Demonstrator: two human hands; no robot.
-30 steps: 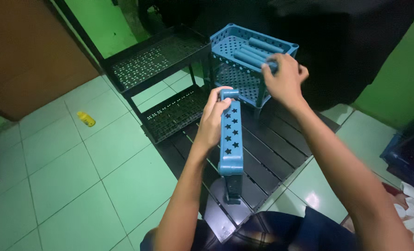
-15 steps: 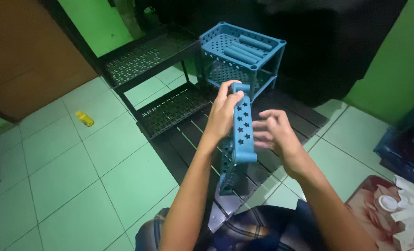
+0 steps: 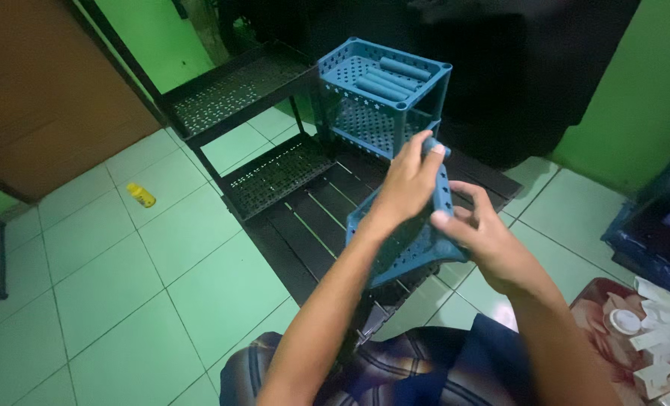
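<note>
Between the person's two hands, above the lap, a blue perforated plastic shelf tray (image 3: 406,244) is held tilted, its open face turned toward the left, so that its pierced floor and corner sockets can be seen. The left hand (image 3: 404,184) is closed over the tray's upper far rim, fingers wrapped across the top edge and the thumb behind; that grip appears to carry the weight and set the tilt. The right hand (image 3: 482,237) clasps the near right corner, thumb pressed on the rim and fingers curled beneath, seemingly steadying the piece from swinging.

Just beyond the left hand's knuckles stands a partly built blue rack (image 3: 384,105) of the same pattern, resting on a black slatted panel (image 3: 320,218) that lies flat on the floor. On the rack's top tier lie several loose blue tubes (image 3: 395,75), laid side by side in a spot where they cannot roll away. Further off to the left of the left hand, a black two-tier rack (image 3: 233,98) stands on the green tiles, and well apart from both hands a small yellow object (image 3: 141,195) lies on the floor. To the right of the right hand, near the elbow, small white packages (image 3: 662,346) rest on a patterned cloth
</note>
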